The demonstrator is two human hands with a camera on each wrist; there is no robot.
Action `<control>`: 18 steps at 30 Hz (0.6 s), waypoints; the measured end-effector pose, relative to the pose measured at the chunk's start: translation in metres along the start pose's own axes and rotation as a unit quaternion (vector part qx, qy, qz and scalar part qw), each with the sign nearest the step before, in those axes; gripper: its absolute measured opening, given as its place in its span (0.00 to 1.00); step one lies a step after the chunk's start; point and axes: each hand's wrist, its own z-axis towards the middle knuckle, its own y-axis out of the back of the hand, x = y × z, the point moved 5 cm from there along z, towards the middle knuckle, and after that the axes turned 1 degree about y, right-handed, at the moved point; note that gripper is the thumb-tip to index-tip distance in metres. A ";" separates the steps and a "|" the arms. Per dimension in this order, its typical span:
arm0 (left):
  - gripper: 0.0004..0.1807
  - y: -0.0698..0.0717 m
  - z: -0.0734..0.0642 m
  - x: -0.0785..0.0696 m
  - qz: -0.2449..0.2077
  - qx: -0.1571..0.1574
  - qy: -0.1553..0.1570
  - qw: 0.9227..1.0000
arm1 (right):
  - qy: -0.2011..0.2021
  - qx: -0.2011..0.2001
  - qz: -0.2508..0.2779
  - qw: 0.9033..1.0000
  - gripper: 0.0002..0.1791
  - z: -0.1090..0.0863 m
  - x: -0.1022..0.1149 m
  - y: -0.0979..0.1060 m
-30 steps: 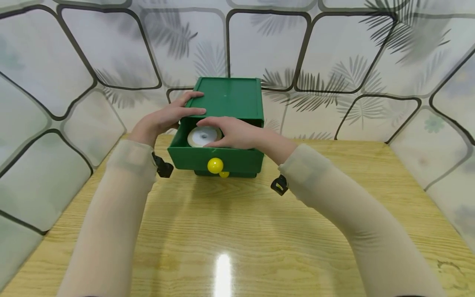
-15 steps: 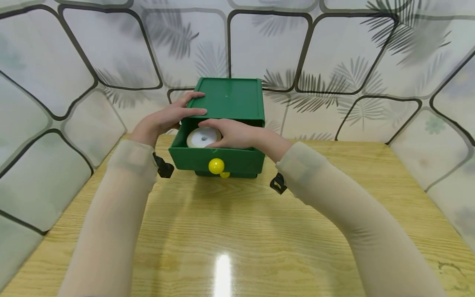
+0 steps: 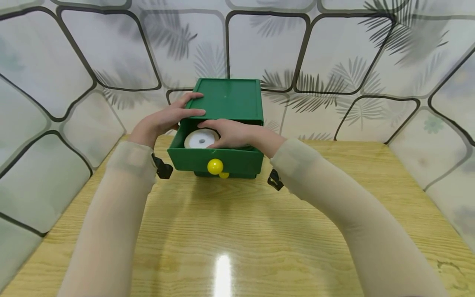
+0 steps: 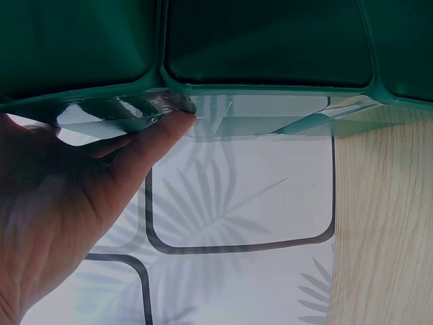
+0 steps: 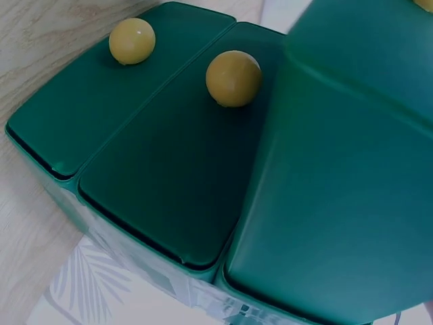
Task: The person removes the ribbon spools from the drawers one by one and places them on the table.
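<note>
A green drawer box (image 3: 230,98) stands on the table with its top drawer (image 3: 193,159) pulled out. In that drawer lies a white spool (image 3: 196,142) with a cream rim and a small centre hole. My right hand (image 3: 235,134) reaches in from the right and grips the spool's right side, thumb in front and index finger behind. My left hand (image 3: 167,116) rests on the box's upper left edge, two digits stretched over its top. In the left wrist view, a digit of the left hand (image 4: 88,183) presses against the box's glossy side.
Yellow round knobs mark the drawer fronts; one knob (image 3: 215,166) is on the pulled-out drawer. In the right wrist view, two lower drawers (image 5: 162,162) sit pushed in. A wooden table (image 3: 222,222) spreads in front, with a leaf-patterned wall (image 3: 267,45) close behind the box.
The right hand and the spool have shifted slightly left inside the drawer, and the right forearm has followed. The left hand and the box have stayed in place.
</note>
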 end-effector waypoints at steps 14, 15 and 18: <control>0.41 0.000 0.002 0.001 -0.001 0.001 -0.001 1.000 | -0.011 0.005 -0.010 1.000 0.36 0.005 -0.001 -0.004; 0.41 0.000 0.002 0.001 -0.001 0.001 0.000 1.000 | -0.012 0.004 -0.011 1.000 0.36 0.005 -0.001 -0.004; 0.41 0.001 0.002 0.002 -0.002 -0.001 0.001 1.000 | -0.013 0.002 -0.011 1.000 0.35 0.005 -0.001 -0.004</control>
